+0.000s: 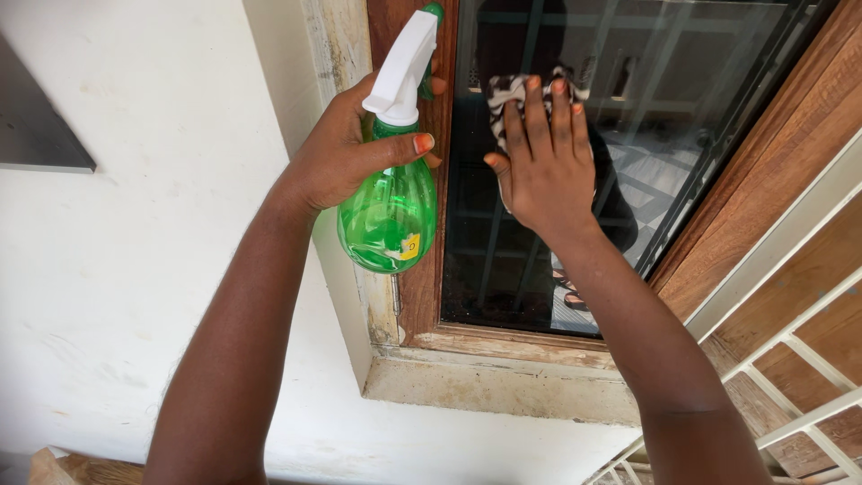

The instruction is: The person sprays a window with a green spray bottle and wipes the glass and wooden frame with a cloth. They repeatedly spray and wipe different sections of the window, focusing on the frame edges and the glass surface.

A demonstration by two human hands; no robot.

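1. The patterned black-and-white cloth (512,94) lies flat against the dark window glass (503,260), high on the pane, mostly covered by the right hand (543,166).
2. The right hand presses on the cloth with fingers (537,117) straight and lying side by side, palm toward the glass, thumb out to the left.
3. The green spray bottle (391,211) with a white trigger head (404,67) hangs just left of the glass, in front of the wooden window frame (417,296).
4. The left hand (346,148) is wrapped around the bottle's neck, thumb across the front.
5. Below the frame runs a worn pale sill (485,382); a white wall (117,287) fills the left side.
6. At the right stand wooden panels crossed by a white metal grille (799,346).
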